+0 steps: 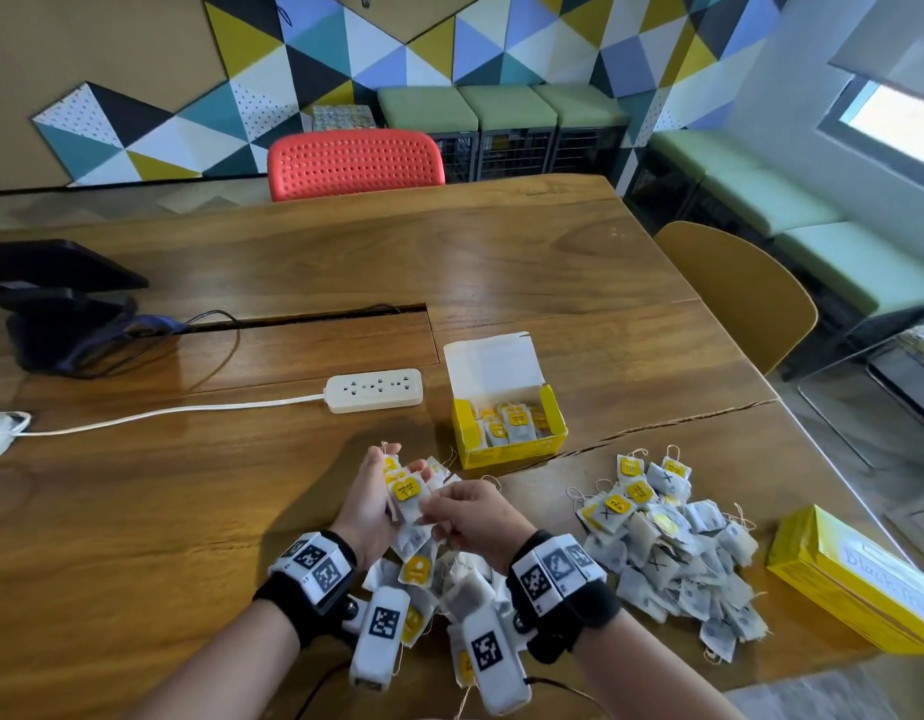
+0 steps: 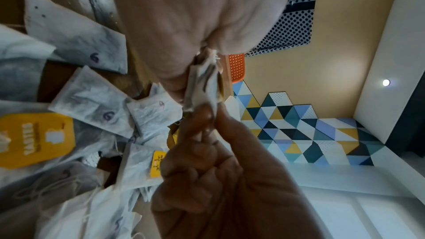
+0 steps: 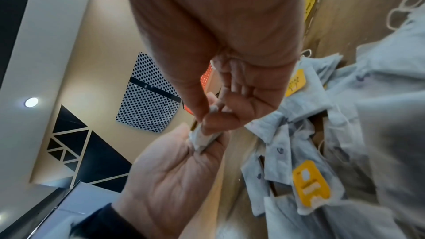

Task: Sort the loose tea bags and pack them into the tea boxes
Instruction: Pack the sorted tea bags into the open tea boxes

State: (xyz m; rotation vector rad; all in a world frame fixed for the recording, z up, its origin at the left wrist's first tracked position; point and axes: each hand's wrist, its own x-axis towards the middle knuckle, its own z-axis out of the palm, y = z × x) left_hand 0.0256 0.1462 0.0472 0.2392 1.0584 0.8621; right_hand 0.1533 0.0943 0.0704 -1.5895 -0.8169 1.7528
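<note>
Both hands, left [image 1: 368, 504] and right [image 1: 467, 511], gripping tea bags [image 1: 408, 498], open yellow box [image 1: 509, 433] part-filled with bags, second box [image 1: 854, 579] closed.

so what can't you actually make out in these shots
- Count of tea bags in the left hand: head view, fanned and overlapping; wrist views show the stack edge-on.
- Closed yellow box: handwritten label cut off by the edge.
- Open box: fill hidden by its walls.
- Pile under the wrists: covered by wrist cameras.

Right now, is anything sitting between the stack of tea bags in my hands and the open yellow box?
Nothing visible: only bare table lies between the stack, held by both hands, and the open box.
</note>
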